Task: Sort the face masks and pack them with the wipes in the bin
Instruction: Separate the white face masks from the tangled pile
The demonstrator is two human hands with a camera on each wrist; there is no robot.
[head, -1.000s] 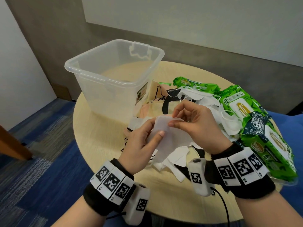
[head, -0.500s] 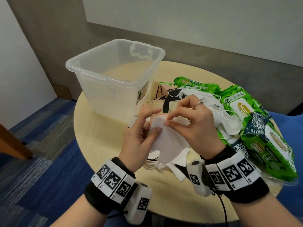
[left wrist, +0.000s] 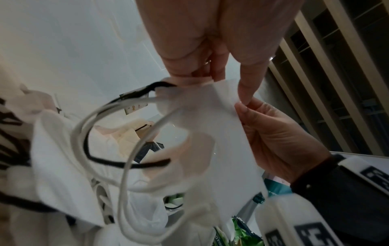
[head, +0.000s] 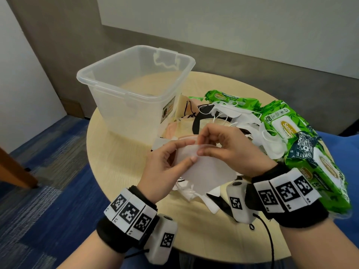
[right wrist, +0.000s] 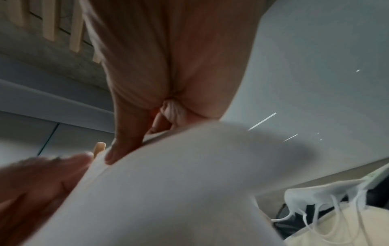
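A white face mask (head: pixel 206 167), soft, thin and flat-folded with round elastic loops hanging under it, is held above the near tabletop (head: pixel 120 164); the left hand (head: pixel 165 169) pinches its top edge between thumb and fingers, and the right hand (head: pixel 227 150) pinches the same edge just beside it; below lies a loose heap of masks (head: pixel 229 115), white, black and peach, tangled by their cords; to the right, glossy green wipes packs (head: pixel 287 131) are piled; the clear, rigid plastic bin (head: pixel 136 90) stands behind, apparently with nothing in it; sorting looks barely begun, and all the packing is left.
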